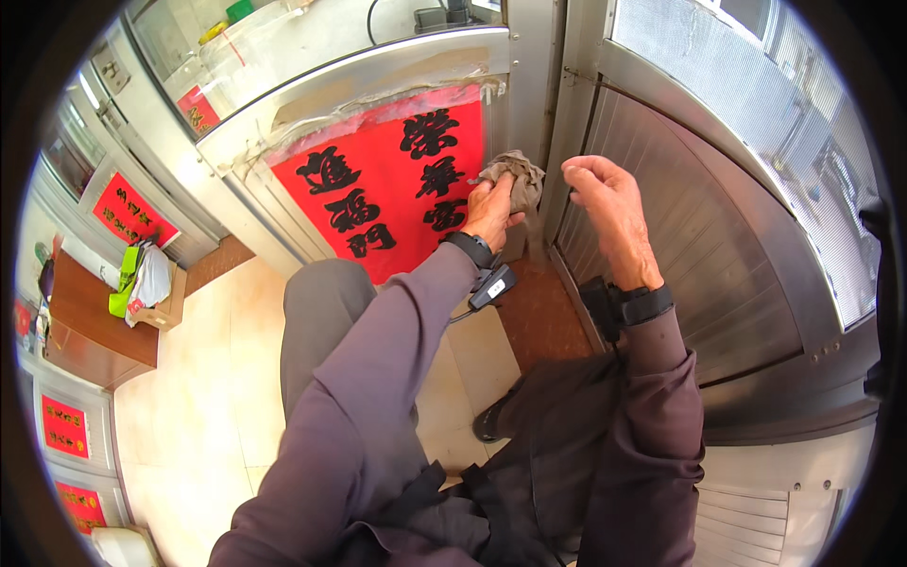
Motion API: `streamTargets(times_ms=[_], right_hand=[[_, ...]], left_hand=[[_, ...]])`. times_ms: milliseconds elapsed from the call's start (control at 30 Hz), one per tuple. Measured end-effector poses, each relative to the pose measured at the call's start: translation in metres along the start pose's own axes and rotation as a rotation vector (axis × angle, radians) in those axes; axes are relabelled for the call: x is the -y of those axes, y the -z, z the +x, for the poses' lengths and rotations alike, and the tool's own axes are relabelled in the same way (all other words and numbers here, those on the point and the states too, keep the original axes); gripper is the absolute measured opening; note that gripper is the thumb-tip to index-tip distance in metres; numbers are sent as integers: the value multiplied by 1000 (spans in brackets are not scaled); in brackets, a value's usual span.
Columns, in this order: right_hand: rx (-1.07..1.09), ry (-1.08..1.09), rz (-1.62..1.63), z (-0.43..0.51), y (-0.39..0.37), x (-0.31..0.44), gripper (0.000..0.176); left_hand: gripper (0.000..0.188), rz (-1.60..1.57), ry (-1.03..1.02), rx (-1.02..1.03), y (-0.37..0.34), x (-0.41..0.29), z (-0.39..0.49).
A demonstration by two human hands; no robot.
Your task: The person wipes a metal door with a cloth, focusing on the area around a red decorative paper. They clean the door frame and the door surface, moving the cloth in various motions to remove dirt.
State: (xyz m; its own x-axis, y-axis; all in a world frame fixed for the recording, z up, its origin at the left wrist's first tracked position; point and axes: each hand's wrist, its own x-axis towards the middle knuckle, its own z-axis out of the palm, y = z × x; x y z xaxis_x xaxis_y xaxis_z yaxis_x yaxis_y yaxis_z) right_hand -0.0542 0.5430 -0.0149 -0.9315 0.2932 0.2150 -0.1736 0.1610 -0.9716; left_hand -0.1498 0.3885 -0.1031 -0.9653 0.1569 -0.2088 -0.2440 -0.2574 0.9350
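Note:
My left hand point(490, 218) grips a crumpled grey-brown cloth rag point(521, 173). The rag is at the metal frame beside the right edge of a red paper banner point(386, 191); whether it presses on the frame I cannot tell. Large black brush characters cover the banner, and worn, peeling tape point(340, 131) runs along its top. To the right, my right hand point(611, 205) is raised in front of a ribbed metal door panel point(680, 212). Its fingers are curled in, and nothing shows in them. Both wrists wear black straps with small devices.
A textured glass pane point(744, 92) sits above the door panel. Below lies a brown floor strip point(542, 312) beside pale tiles point(198, 383). At left, bags and a cardboard box point(166, 301) stand by a brown wooden cabinet point(96, 312). My bent knee point(326, 298) is close to the banner.

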Motion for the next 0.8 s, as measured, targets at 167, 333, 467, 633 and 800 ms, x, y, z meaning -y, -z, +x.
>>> streamTargets(times_ms=[167, 333, 467, 633, 800], right_hand=[[9, 1, -8, 5, 3, 4, 22], [34, -29, 2, 4, 23, 8, 25], [-40, 21, -61, -7, 35, 13, 25], [-98, 50, -195, -20, 48, 21, 25], [-135, 58, -274, -24, 61, 18, 26]], left_hand=[[34, -66, -65, -175, -16, 10, 52], [33, -215, -84, -294, -31, 4, 63], [31, -278, -31, -410, -44, -5, 56], [35, -228, -344, -311, -53, -37, 56], [37, -186, -368, -210, -65, -68, 45]])
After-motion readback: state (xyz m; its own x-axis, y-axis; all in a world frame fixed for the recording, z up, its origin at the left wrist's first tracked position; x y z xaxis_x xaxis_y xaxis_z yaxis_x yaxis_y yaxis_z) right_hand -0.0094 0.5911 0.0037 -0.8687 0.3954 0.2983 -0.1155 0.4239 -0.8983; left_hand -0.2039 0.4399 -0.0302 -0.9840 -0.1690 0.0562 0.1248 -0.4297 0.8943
